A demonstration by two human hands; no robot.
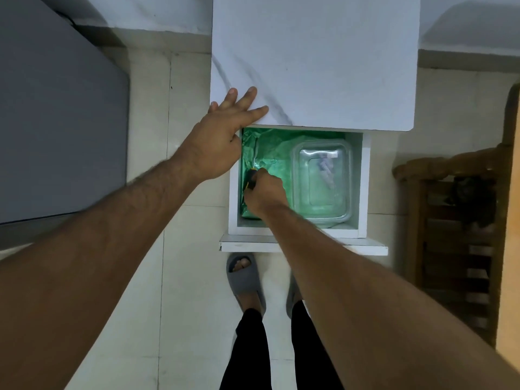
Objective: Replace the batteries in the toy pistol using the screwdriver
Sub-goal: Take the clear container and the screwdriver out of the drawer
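screwdriver [252, 171], just one, clenched in right grip [264, 192] inside drawer [364, 190]; left grip [225, 136] flat, released.

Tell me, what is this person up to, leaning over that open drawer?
A person stands over a pulled-out white drawer lined with green paper. Their left hand rests flat on the marble-look tabletop above it, while the right hand is closed around a screwdriver with a black and yellow handle, down inside the drawer. A clear lidded plastic container sits beside it in the drawer. No toy pistol is in view yet.
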